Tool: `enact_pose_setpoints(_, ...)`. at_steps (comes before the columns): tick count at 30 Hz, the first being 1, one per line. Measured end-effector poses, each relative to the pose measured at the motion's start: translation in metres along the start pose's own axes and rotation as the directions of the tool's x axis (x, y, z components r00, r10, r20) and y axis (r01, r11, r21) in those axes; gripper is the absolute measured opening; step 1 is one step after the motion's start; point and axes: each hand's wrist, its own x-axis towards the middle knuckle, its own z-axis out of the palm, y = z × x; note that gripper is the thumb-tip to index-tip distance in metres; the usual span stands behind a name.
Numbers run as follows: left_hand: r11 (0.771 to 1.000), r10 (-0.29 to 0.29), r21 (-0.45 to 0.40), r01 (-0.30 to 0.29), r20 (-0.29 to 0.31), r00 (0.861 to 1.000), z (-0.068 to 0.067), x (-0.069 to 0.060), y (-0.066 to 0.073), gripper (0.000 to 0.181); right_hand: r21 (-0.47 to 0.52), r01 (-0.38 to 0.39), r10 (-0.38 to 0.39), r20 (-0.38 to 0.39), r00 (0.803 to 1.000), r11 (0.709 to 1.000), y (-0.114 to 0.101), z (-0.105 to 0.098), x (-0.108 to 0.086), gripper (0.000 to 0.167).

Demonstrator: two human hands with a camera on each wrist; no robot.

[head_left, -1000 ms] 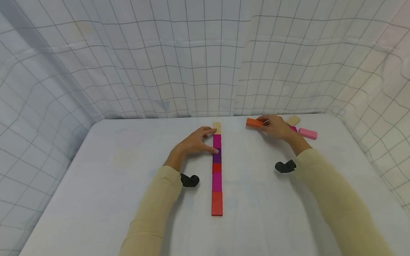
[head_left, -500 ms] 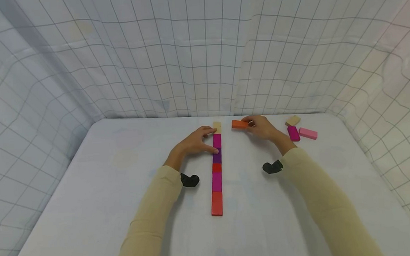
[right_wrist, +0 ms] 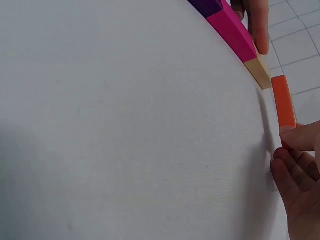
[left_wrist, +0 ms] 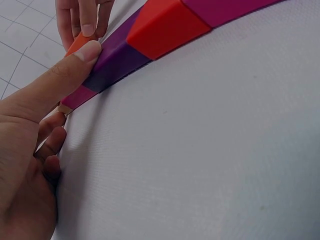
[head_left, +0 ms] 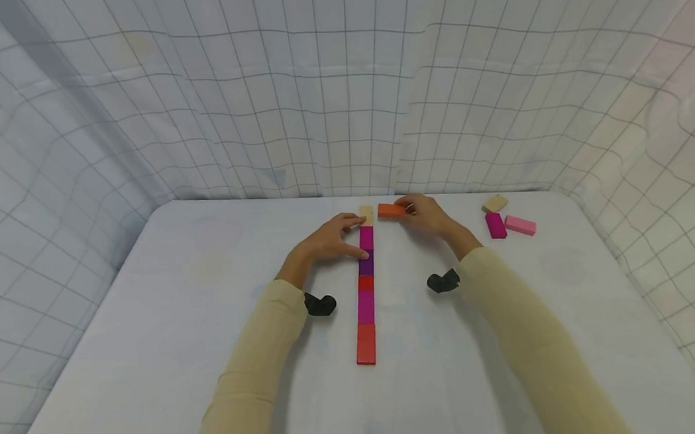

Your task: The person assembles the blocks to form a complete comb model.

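Observation:
A straight row of blocks runs away from me on the white table in the head view: red [head_left: 366, 344] nearest, then magenta, a short red one, a purple block [head_left: 365, 266], a magenta block [head_left: 366, 236] and a tan block [head_left: 366, 211] farthest. My left hand [head_left: 325, 241] reaches in from the left, its thumb on the purple block and index finger at the tan block. To the right of the tan end, my right hand [head_left: 426, 216] pinches an orange block [head_left: 389, 211] by its right end. A small gap separates the orange block from the tan one.
Loose tan [head_left: 495, 203], magenta [head_left: 495, 226] and pink [head_left: 520, 225] blocks lie at the back right of the table [head_left: 169, 334]. A white grid-patterned curtain [head_left: 293, 114] hangs behind the back edge and along both sides. Black wrist mounts [head_left: 443, 281] stick out at the cuffs.
My right hand has carried the orange block leftward, close to the far end of the row. The loose magenta block has come into full view. My left hand stays in place.

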Motion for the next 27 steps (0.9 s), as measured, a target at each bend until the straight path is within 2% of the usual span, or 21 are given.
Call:
enact_pose_setpoints(6, 1.0, -0.006, 0.009, 0.006, 0.003, 1.0, 0.0, 0.001, -0.002, 0.092, -0.019, -0.015, 0.015, -0.017, 1.0, 1.0, -0.003, 0.005, 0.002, 0.041)
enact_pose_setpoints(19, 1.0, -0.012, 0.014, 0.012, 0.013, 1.0, -0.003, 0.0, -0.001, 0.092, -0.068, -0.053, 0.054, 0.004, 0.999, 0.996, -0.006, 0.01, 0.012, 0.04)
enact_pose_setpoints(27, 1.0, 0.002, 0.004, -0.002, 0.016, 1.0, -0.003, 0.0, -0.001, 0.093, -0.125, -0.037, 0.04, 0.016, 0.999, 0.991, -0.007, 0.011, 0.016, 0.04)
